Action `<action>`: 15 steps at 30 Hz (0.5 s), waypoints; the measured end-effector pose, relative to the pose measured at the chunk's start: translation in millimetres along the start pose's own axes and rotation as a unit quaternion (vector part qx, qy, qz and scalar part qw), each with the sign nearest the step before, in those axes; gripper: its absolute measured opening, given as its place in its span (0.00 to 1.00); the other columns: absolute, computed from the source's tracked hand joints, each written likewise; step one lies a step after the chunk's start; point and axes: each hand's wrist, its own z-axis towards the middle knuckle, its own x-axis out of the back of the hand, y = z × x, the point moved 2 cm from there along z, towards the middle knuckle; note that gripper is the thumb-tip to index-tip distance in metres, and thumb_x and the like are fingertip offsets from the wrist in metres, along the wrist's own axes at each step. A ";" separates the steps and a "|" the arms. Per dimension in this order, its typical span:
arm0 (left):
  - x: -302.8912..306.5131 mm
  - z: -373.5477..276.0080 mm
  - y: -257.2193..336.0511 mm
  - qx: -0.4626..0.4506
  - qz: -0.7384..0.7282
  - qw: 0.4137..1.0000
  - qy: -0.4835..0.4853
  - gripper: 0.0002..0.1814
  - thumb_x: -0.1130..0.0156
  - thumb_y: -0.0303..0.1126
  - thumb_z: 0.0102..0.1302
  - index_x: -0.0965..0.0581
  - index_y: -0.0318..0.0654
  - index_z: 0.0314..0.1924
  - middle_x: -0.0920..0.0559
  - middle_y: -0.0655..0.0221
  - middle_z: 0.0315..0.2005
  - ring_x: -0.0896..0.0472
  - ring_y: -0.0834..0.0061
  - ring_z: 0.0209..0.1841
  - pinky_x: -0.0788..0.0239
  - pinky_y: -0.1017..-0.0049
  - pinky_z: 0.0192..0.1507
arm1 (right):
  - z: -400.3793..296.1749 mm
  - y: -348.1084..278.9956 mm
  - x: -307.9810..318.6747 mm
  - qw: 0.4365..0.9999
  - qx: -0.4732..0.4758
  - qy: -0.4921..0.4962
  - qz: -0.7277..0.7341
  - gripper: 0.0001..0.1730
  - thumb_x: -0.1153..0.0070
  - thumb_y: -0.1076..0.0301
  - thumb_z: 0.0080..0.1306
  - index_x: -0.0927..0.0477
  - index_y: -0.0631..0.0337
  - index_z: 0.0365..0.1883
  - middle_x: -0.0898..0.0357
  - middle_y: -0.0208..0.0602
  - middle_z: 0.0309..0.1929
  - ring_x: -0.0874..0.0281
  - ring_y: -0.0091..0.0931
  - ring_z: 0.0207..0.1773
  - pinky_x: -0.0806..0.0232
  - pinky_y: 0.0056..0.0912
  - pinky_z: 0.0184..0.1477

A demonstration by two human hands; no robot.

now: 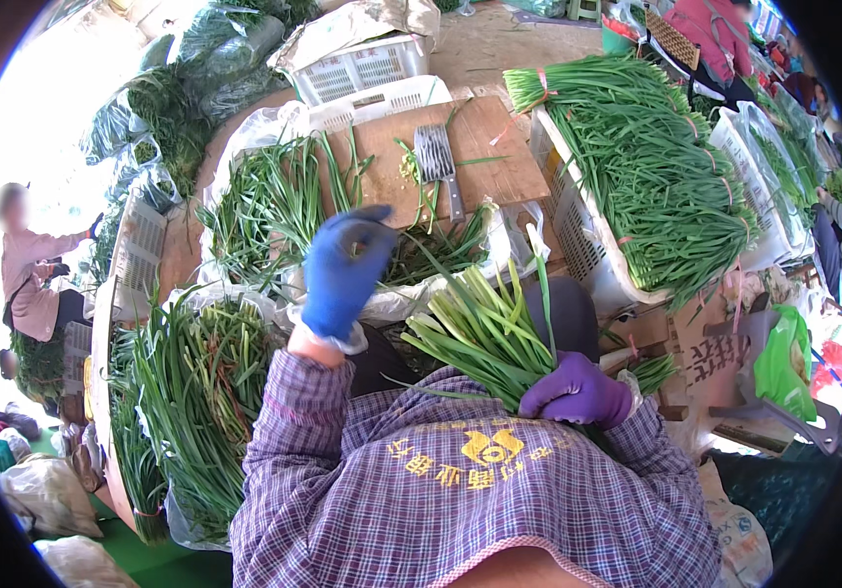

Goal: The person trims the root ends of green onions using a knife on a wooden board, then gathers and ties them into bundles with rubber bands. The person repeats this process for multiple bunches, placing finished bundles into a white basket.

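My right hand point(577, 391), in a purple glove, grips a bunch of garlic chives point(476, 331) against my lap, pale stalk ends pointing up and away. One stalk point(540, 272) stands higher than the others. My left hand point(349, 272), in a blue glove, is raised left of the bunch with its fingers curled; whether anything is between them is hidden. Beyond it, a wooden board point(490, 158) lies across a lined crate, and a cleaver point(435, 165) rests on it with its handle towards me. Loose chives point(266, 206) lie at the board's left.
A white crate point(582, 242) at the right is heaped with tied chive bundles point(648, 169). More long chives point(186, 411) lie close by my left arm. Another white crate point(362, 70) stands behind the board. A person point(39, 264) sits at the far left.
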 end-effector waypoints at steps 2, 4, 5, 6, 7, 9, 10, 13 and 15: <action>4.5 9.7 -24.5 0.010 0.046 0.996 0.073 0.07 0.36 0.23 0.56 0.19 0.32 0.36 0.18 0.60 0.46 0.21 0.69 0.50 0.31 0.74 0.51 | -2.6 -0.4 0.2 1.000 -0.001 0.002 0.002 0.12 0.40 0.78 0.48 0.16 0.66 0.32 0.18 0.41 0.34 0.20 0.32 0.40 0.31 0.33 0.47; 6.2 16.2 -25.1 0.005 0.106 0.987 0.122 0.10 0.35 0.24 0.55 0.19 0.32 0.40 0.19 0.58 0.47 0.21 0.67 0.51 0.31 0.73 0.52 | -3.0 0.4 0.9 1.000 0.016 0.008 -0.011 0.11 0.41 0.78 0.48 0.16 0.65 0.32 0.18 0.41 0.35 0.20 0.32 0.40 0.31 0.33 0.47; 1.9 17.1 -19.8 -0.045 0.104 0.990 0.085 0.12 0.34 0.25 0.55 0.20 0.33 0.40 0.19 0.58 0.47 0.21 0.65 0.51 0.31 0.71 0.53 | -2.2 1.7 1.0 0.999 0.032 0.013 -0.025 0.11 0.41 0.78 0.48 0.15 0.64 0.32 0.18 0.42 0.36 0.20 0.32 0.40 0.31 0.33 0.47; -4.0 15.5 -4.7 -0.091 0.105 0.989 0.048 0.13 0.33 0.26 0.55 0.20 0.33 0.41 0.20 0.57 0.46 0.22 0.63 0.51 0.32 0.70 0.53 | -1.3 3.0 0.2 0.998 0.049 0.016 -0.037 0.11 0.41 0.77 0.48 0.15 0.64 0.32 0.19 0.42 0.36 0.21 0.33 0.41 0.31 0.33 0.47; -13.4 13.5 12.2 -0.139 0.101 0.985 0.009 0.14 0.33 0.27 0.55 0.20 0.33 0.42 0.20 0.57 0.46 0.22 0.61 0.51 0.32 0.68 0.53 | -1.2 3.2 0.2 0.998 0.041 0.008 -0.050 0.11 0.41 0.77 0.48 0.16 0.63 0.32 0.19 0.42 0.37 0.21 0.33 0.41 0.31 0.34 0.47; -38.7 5.8 58.5 -0.212 0.089 0.964 -0.132 0.15 0.31 0.35 0.55 0.19 0.34 0.39 0.20 0.57 0.45 0.23 0.56 0.51 0.35 0.64 0.56 | -0.2 2.7 1.6 0.997 0.026 -0.010 -0.075 0.11 0.42 0.76 0.48 0.16 0.62 0.32 0.20 0.43 0.37 0.21 0.35 0.42 0.31 0.35 0.48; -49.1 -3.5 76.1 -0.230 0.108 0.955 -0.153 0.16 0.32 0.38 0.55 0.19 0.35 0.38 0.20 0.57 0.45 0.23 0.56 0.50 0.36 0.64 0.56 | 0.0 2.0 0.8 0.996 0.041 -0.003 -0.082 0.11 0.42 0.76 0.48 0.16 0.62 0.32 0.20 0.43 0.38 0.21 0.35 0.43 0.31 0.35 0.48; -71.9 -20.3 85.1 -0.237 0.156 0.938 -0.201 0.15 0.33 0.41 0.55 0.19 0.36 0.34 0.20 0.58 0.44 0.23 0.56 0.50 0.38 0.64 0.56 | 1.8 2.0 -1.3 0.994 0.063 0.003 -0.088 0.11 0.42 0.75 0.49 0.16 0.61 0.33 0.20 0.44 0.39 0.22 0.37 0.45 0.32 0.37 0.49; -80.9 -22.6 72.4 -0.219 0.130 0.938 -0.236 0.14 0.34 0.40 0.55 0.19 0.36 0.32 0.20 0.58 0.44 0.23 0.57 0.49 0.38 0.63 0.55 | 1.0 7.9 -0.9 0.997 0.048 -0.008 -0.067 0.12 0.42 0.74 0.49 0.16 0.61 0.33 0.20 0.44 0.39 0.22 0.38 0.46 0.32 0.37 0.51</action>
